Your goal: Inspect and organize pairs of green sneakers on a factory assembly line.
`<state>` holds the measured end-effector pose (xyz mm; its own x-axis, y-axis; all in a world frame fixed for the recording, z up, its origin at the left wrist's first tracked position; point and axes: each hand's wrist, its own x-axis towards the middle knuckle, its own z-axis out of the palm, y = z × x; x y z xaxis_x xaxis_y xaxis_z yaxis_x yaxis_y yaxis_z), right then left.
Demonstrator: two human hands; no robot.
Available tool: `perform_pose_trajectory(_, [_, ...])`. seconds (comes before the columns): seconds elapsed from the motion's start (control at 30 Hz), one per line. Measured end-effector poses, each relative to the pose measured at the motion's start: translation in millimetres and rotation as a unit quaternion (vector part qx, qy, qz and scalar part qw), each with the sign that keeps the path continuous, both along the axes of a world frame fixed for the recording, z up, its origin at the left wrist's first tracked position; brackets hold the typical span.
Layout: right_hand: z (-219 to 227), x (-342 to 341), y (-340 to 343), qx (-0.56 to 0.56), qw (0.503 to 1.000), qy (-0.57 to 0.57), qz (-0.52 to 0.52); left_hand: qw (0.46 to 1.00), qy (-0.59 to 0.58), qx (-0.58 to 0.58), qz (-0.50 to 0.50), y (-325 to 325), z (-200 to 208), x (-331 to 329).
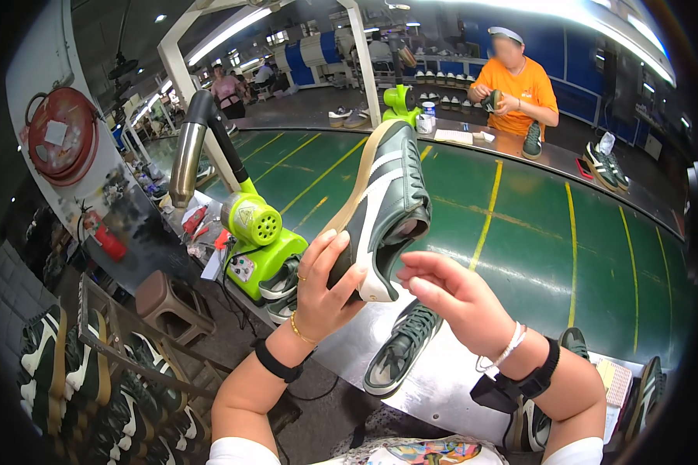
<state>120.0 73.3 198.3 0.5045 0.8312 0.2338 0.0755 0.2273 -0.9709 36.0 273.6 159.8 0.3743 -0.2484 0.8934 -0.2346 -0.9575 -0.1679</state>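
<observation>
A dark green sneaker [388,182] with white stripes and a gum sole is raised before me, toe up and heel down. My left hand [323,285] grips it around the heel and sole. Close by the shoe's opening, my right hand [454,288] has its fingers stretched out, with nothing in them that I can see. Below, another green sneaker [402,350] lies on the metal worktop [434,403]. More green shoes [281,287] stand beside the bright green hot-air blower [260,232], left of my left hand.
A green conveyor belt [520,232] with yellow lines runs behind the worktop. Across it, a person in orange [523,93] holds a shoe. Racked shoes [77,356] and a brown stool [174,306] are at left. The blower's metal nozzle [188,163] rises left of the held shoe.
</observation>
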Motion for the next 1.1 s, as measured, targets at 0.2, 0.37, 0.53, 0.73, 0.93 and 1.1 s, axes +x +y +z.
perform_pose_trajectory(0.2, [3, -22, 11, 0.021, 0.985, 0.172, -0.007, 0.999, -0.019, 0.005, -0.04, -19, -2, -16])
perform_pose_trajectory(0.37, [-3, -35, 12, 0.029, 0.98, 0.193, -0.032, 0.999, -0.022, -0.002, -0.034, -30, -4, -23])
perform_pose_trajectory(0.53, [-5, -29, 14, 0.059, 0.975, 0.194, -0.085, 0.994, 0.015, -0.069, -0.087, -36, -8, -1])
perform_pose_trajectory(0.73, [-12, 46, 18, -0.008, 0.993, 0.08, -0.083, 0.995, 0.046, -0.074, -0.037, 17, -4, 72])
perform_pose_trajectory(0.93, [-90, 169, 42, -0.237, 0.956, -0.105, -0.139, 0.993, 0.024, -0.091, 0.067, 120, -13, 181])
perform_pose_trajectory(1.1, [-190, 183, 35, -0.529, 0.798, -0.288, -0.008, 0.984, 0.04, -0.132, 0.11, 196, -7, 253])
